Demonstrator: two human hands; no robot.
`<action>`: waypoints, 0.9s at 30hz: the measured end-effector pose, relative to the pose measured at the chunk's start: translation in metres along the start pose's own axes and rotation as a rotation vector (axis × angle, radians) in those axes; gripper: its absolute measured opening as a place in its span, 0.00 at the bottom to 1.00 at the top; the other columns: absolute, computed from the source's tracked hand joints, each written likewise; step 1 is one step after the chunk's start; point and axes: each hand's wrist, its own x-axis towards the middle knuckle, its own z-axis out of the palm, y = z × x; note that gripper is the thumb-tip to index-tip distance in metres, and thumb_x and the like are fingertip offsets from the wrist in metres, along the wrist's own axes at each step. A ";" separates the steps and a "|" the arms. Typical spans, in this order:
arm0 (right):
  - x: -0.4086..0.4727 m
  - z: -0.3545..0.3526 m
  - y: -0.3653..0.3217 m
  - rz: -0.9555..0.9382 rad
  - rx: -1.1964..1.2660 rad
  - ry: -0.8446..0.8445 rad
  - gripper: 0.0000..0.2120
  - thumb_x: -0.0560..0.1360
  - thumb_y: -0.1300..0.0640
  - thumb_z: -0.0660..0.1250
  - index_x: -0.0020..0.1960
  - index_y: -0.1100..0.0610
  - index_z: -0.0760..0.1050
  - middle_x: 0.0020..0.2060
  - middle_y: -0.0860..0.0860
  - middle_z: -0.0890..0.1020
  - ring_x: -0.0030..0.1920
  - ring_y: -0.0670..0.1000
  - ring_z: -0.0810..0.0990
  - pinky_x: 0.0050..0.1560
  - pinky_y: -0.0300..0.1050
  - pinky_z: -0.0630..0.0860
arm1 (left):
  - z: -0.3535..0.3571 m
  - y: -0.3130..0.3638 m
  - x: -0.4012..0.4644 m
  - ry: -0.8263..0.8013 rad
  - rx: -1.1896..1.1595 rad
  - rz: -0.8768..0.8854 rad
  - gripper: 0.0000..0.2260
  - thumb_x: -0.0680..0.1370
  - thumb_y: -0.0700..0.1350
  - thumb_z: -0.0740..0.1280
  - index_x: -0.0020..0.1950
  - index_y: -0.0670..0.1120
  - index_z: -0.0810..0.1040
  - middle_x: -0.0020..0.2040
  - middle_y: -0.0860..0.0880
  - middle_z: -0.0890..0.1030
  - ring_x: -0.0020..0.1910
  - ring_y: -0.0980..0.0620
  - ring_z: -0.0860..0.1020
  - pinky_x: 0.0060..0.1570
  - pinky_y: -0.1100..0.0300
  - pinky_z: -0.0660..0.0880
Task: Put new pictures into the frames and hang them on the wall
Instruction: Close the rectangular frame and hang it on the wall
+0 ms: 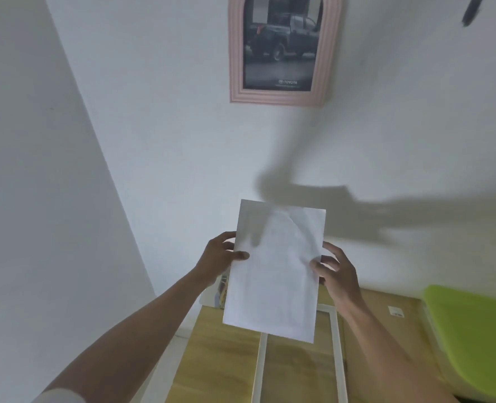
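Observation:
I hold a white sheet upright in front of me, its blank back facing me, with a faint arched outline showing through. My left hand pinches its left edge, thumb on the near face. My right hand grips its right edge the same way. High on the wall hangs a pink arched frame holding a picture of a dark pickup truck. Below the sheet a white rectangular frame lies flat on the wooden table.
A lime-green chair or cushion stands at the right beside the table. A dark hook or mark shows on the wall at top right. The room's corner runs down the left. Some printed paper peeks out behind the sheet's left edge.

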 end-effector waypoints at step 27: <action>-0.067 -0.080 0.175 0.300 -0.901 -0.100 0.28 0.73 0.55 0.68 0.72 0.49 0.68 0.53 0.46 0.79 0.50 0.47 0.79 0.52 0.45 0.78 | 0.105 -0.182 -0.039 -0.052 0.781 -0.258 0.18 0.71 0.37 0.72 0.59 0.46 0.77 0.45 0.48 0.81 0.44 0.47 0.82 0.44 0.50 0.81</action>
